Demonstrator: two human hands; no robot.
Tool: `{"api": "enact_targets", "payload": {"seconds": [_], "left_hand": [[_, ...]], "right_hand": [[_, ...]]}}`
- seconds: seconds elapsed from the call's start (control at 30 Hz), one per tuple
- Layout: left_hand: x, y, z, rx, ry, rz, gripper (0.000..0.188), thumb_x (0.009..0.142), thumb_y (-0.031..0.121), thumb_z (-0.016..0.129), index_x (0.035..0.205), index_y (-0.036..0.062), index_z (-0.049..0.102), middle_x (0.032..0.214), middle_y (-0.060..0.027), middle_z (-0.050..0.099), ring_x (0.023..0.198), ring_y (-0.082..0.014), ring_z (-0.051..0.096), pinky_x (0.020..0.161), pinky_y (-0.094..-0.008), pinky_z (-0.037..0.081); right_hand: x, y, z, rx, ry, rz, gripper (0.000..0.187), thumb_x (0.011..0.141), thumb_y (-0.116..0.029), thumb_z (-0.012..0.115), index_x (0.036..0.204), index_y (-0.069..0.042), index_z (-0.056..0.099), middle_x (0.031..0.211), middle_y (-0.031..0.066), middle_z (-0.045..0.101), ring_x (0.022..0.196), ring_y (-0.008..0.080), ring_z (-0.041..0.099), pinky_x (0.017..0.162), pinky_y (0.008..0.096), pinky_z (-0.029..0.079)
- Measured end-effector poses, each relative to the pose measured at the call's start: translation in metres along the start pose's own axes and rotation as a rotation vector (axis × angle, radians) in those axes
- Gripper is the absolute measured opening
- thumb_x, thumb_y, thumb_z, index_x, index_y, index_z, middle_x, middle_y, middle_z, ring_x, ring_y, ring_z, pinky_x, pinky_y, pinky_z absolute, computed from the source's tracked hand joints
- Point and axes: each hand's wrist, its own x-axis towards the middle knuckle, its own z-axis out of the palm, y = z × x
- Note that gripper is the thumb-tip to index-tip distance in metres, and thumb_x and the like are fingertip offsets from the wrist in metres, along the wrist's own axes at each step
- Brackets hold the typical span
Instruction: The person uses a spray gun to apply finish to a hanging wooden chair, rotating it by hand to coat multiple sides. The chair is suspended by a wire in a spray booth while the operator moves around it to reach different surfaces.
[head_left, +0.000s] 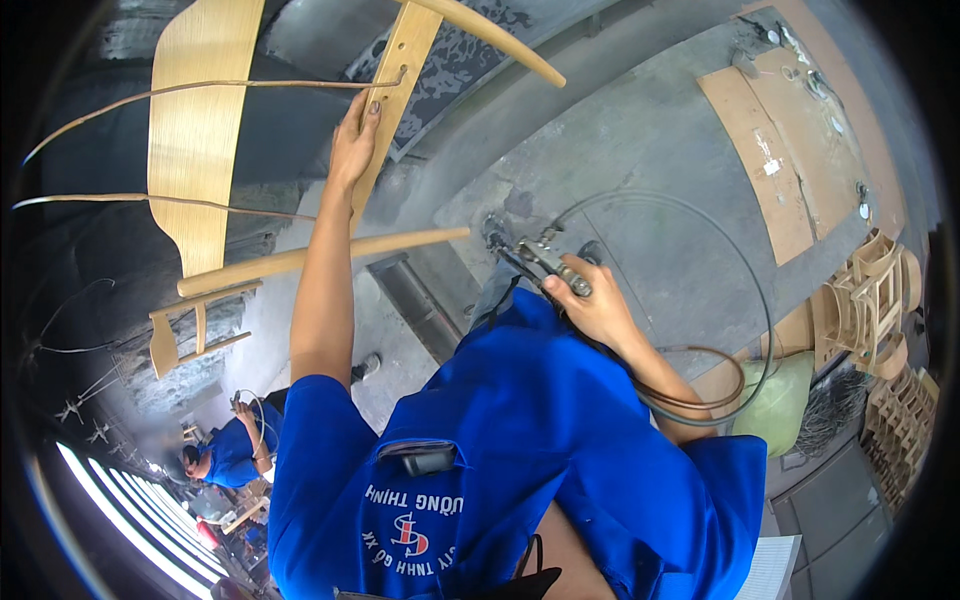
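A pale wooden chair frame hangs at the upper left, with a broad curved panel (200, 135), a flat crossbar (408, 55) with drilled holes, and rounded legs. Two bent wire hooks (120, 95) run across it; the upper one reaches the crossbar's holes. My left hand (352, 150) grips the edge of that crossbar, arm stretched out, fingertips on its face. In my right hand (598, 300), held low in front of my body, is a metal spray gun (545, 262). A thin dark hose (745, 260) loops from the gun to the right and back round my forearm.
Another wooden frame (195, 325) hangs farther left, near a person in blue (235, 455) holding a hose-fed tool. Flattened cardboard (765, 150) lies on the floor at the upper right. Stacked curved wooden parts (870, 300) and a pale green sack (775, 400) stand at the right.
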Motion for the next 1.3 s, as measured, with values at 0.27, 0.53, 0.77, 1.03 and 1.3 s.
{"api": "enact_targets", "payload": {"seconds": [0.27,0.53,0.77,1.03,1.3], "left_hand": [[0.003,-0.011,-0.006,0.052,-0.047,-0.084,0.058,0.106,0.058,0.040,0.152,0.0236,0.047,0.144,-0.0198,0.060,0.137,-0.0415,0.053,0.113,-0.0459,0.042],[0.008,-0.040,-0.007,-0.023,-0.011,-0.094,0.057,0.107,0.052,0.043,0.153,0.0193,0.049,0.145,-0.0192,0.060,0.137,-0.0373,0.054,0.112,-0.0422,0.042],[0.002,-0.051,-0.008,-0.009,0.033,0.028,0.054,0.106,0.050,0.045,0.149,0.0180,0.053,0.136,-0.0179,0.066,0.130,-0.0373,0.059,0.107,-0.0430,0.046],[-0.032,-0.054,-0.001,0.169,0.120,-0.093,0.044,0.107,0.045,0.047,0.141,0.0207,0.059,0.128,-0.0156,0.069,0.120,-0.0396,0.063,0.099,-0.0496,0.050],[-0.045,-0.088,-0.007,0.207,0.195,-0.081,0.037,0.106,0.042,0.049,0.135,0.0221,0.062,0.125,-0.0128,0.070,0.116,-0.0386,0.065,0.096,-0.0493,0.052]], "right_hand": [[0.036,-0.017,0.028,0.187,-0.331,-0.136,0.053,0.096,-0.048,0.070,0.106,0.005,0.071,0.071,0.0202,0.065,0.070,0.0311,0.066,0.069,0.0415,0.051],[0.029,0.013,0.019,-0.067,-0.141,0.163,0.055,0.096,-0.051,0.069,0.099,0.004,0.073,0.067,0.0206,0.065,0.059,0.0295,0.064,0.061,0.0429,0.050],[0.019,0.002,-0.016,-0.096,-0.001,0.059,0.047,0.099,-0.045,0.067,0.107,0.001,0.069,0.068,0.0128,0.064,0.066,0.0186,0.064,0.065,0.0364,0.050],[0.007,-0.029,-0.102,0.151,0.214,-0.313,0.083,0.095,-0.066,0.063,0.146,-0.002,0.053,0.091,0.0077,0.070,0.064,0.0081,0.056,0.059,0.0257,0.044],[-0.002,-0.066,-0.131,0.565,0.111,-0.651,0.113,0.079,-0.096,0.033,0.157,-0.014,0.038,0.069,0.0143,0.062,0.036,0.0054,0.032,0.036,0.0230,0.028]]}}
